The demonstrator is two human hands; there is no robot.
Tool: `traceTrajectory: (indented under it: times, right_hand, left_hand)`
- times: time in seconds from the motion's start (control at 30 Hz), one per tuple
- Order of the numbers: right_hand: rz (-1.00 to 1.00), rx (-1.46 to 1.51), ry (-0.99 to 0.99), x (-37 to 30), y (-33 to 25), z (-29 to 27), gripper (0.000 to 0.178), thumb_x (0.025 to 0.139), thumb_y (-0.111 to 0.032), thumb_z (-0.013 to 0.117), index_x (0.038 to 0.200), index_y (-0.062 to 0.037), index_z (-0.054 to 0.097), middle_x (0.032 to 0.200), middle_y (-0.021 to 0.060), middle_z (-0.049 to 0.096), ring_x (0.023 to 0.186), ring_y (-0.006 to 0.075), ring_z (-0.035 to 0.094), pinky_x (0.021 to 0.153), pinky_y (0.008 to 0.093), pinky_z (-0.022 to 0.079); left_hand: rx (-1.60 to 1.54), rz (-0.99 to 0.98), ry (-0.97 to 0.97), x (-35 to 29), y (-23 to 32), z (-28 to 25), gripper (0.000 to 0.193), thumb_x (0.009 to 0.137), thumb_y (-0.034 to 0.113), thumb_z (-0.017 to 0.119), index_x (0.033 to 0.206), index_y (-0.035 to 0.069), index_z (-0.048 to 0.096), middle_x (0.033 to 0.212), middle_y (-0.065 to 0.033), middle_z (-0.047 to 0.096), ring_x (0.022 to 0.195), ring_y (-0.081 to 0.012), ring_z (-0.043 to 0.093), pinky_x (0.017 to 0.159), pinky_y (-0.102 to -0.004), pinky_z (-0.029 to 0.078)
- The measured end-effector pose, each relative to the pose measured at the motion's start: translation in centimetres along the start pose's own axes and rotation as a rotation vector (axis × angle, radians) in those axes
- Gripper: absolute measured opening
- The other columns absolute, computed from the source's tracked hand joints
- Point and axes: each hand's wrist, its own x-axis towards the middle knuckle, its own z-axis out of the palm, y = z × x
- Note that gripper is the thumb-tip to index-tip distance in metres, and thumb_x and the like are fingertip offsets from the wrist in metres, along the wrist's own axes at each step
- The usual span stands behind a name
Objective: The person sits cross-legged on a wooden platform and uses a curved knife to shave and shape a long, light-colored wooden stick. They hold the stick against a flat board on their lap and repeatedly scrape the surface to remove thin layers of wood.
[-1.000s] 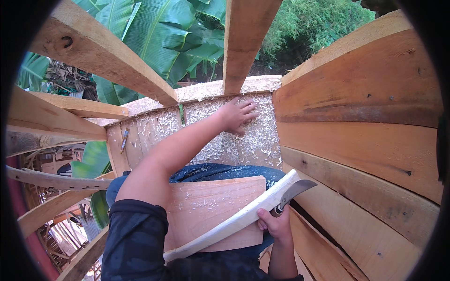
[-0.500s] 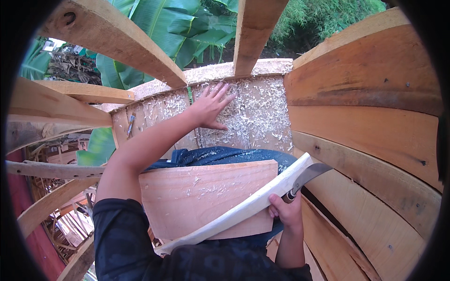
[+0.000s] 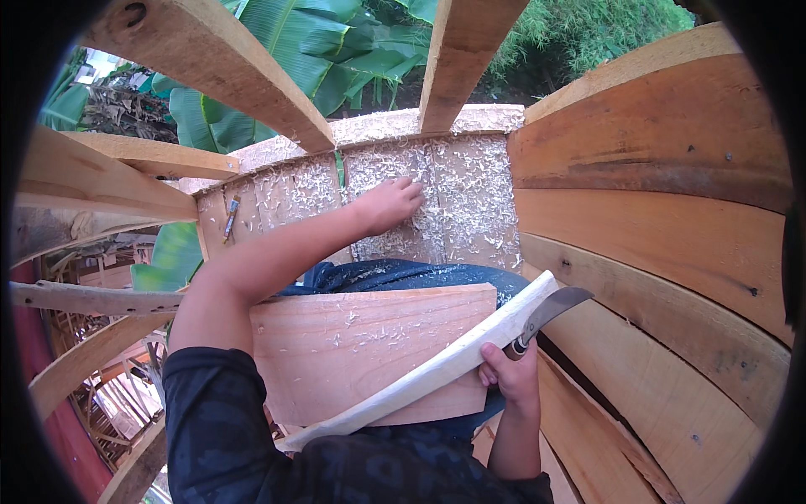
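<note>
My left hand (image 3: 392,206) rests among pale wood shavings (image 3: 474,197) on the planks in front of me, its fingers curled down so the tips are hidden. In my right hand (image 3: 512,374) is a knife with a curved blade (image 3: 554,312), gripped by its short handle; the thumb lies beside a long whitish wooden strip (image 3: 437,365). That strip slants across a flat wooden board (image 3: 361,344) on my lap, its lower end running under my shirt. A few shavings lie scattered on the board.
Curved hull-like planks (image 3: 646,244) rise on the right. Wooden ribs (image 3: 218,76) jut in ahead and at the left. A small marker-like stick (image 3: 231,218) lies on the planks at left. Large green leaves (image 3: 294,42) stand beyond the edge.
My left hand has gone from spread flat to curled fingers and moved slightly right and nearer. My right hand, the knife, strip and board stay nearly in place.
</note>
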Motion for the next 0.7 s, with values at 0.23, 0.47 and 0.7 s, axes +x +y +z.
traceTrajectory:
  times: [0.23,0.47,0.7]
  right_hand:
    - [-0.016,0.041,0.035,0.0,-0.5,0.7,0.010,0.089,-0.002,0.068,0.088,0.0012,0.059,0.060,0.0027,0.056,0.041,0.0076,0.047,0.037,0.0257,0.040]
    - [-0.001,0.034,0.006,0.2,-0.9,0.7,0.011,0.089,-0.003,0.068,0.089,0.0007,0.058,0.060,0.0023,0.055,0.041,0.0077,0.046,0.037,0.0260,0.039]
    - [0.005,0.021,0.014,0.2,-1.0,0.6,0.012,0.090,-0.004,0.068,0.089,0.0004,0.057,0.060,0.0024,0.054,0.041,0.0076,0.046,0.037,0.0259,0.039]
  left_hand:
    - [-0.175,-0.031,-0.022,0.0,0.0,-1.0,0.014,0.082,0.006,0.058,0.093,0.000,0.063,0.107,-0.0129,0.059,0.105,-0.0307,0.060,0.085,-0.0406,0.055]
    - [-0.355,-0.136,0.071,1.1,-1.4,-0.9,0.013,0.078,0.001,0.055,0.088,-0.002,0.061,0.089,-0.0169,0.063,0.091,-0.0354,0.065,0.082,-0.0429,0.054]
    - [-0.373,-0.196,0.359,1.6,-3.7,-4.0,0.034,0.067,-0.008,0.059,0.099,0.000,0.068,0.096,-0.0184,0.069,0.093,-0.0358,0.066,0.083,-0.0428,0.054]
